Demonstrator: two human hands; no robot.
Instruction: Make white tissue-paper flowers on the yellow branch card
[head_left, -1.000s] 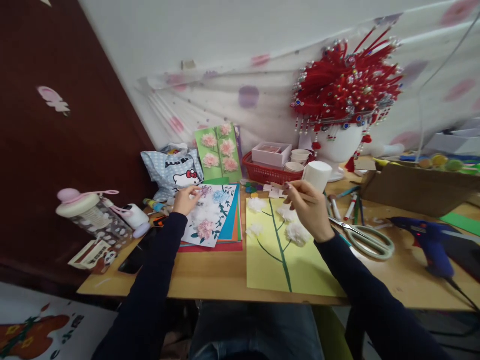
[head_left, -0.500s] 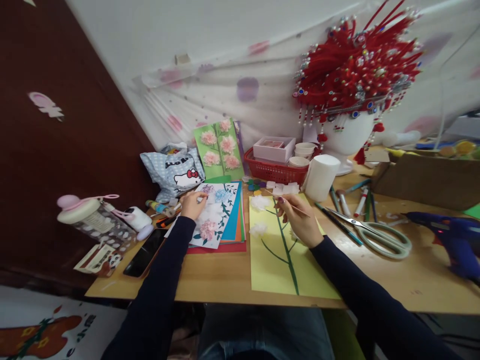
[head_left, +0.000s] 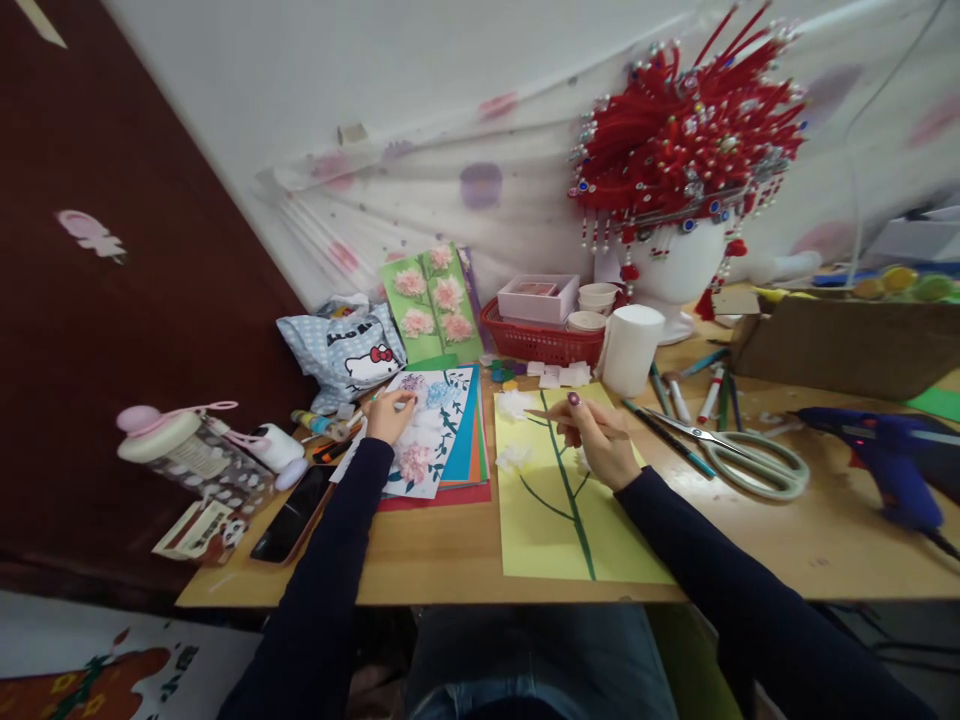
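Observation:
My right hand is closed around a thin wooden stick, its tip pointing left above the yellow sheet. On that sheet a dark green stem branches, with white fluffy flowers at its left branch ends. Another white flower is partly hidden behind my right hand. My left hand hovers over a printed flower sheet, thumb and fingers pinched together. Whatever is between those fingertips is too small to make out. Coloured paper is stacked under the printed sheet.
Scissors, pens and a blue glue gun lie right. A white roll and red basket stand behind. A phone, bottle and checked bag are left.
The view has shifted slightly. My right hand has turned, and the stick now lies flatter, its tip nearer the upper left flower. My left hand remains pinched over the printed sheet.

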